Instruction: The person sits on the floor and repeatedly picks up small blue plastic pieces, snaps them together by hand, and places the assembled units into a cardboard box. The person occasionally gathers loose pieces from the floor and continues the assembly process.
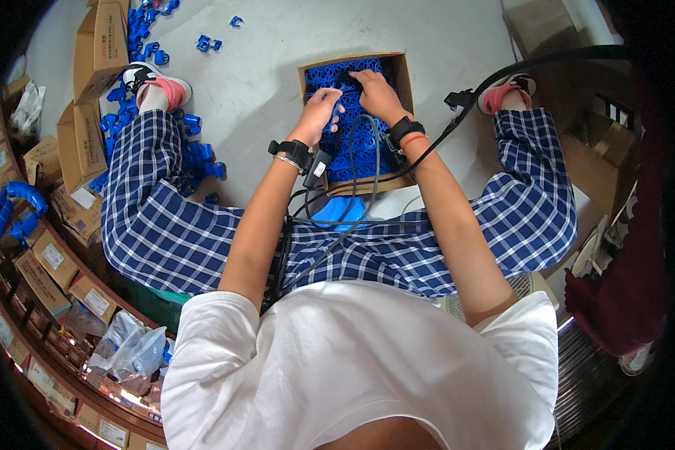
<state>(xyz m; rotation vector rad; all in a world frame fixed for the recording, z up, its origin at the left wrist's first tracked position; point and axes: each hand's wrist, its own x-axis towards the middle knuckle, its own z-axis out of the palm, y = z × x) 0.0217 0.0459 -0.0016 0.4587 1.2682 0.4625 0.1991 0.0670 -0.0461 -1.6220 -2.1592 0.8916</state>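
Observation:
An open cardboard box point(406, 86) stands on the floor between my feet. Rows of blue plastic ring-shaped parts point(355, 161) fill it, packed side by side. Over the box's left side my left hand point(320, 116) is closed, thumb and fingers curled together; whether a blue part sits in them is hard to see. My right hand point(379, 97) reaches over the upper right of the rows with its fingers stretched toward a dark gap among the parts. Nothing shows in its grasp. Both wrists carry black bands with cables.
Loose blue plastic parts point(201, 159) lie heaped by my left leg, with a few farther off on the grey floor point(255, 82). Cartons point(101, 52) and a shelf of boxes line the left. Black cables point(457, 112) cross over the box and my lap. Another carton point(596, 161) stands right.

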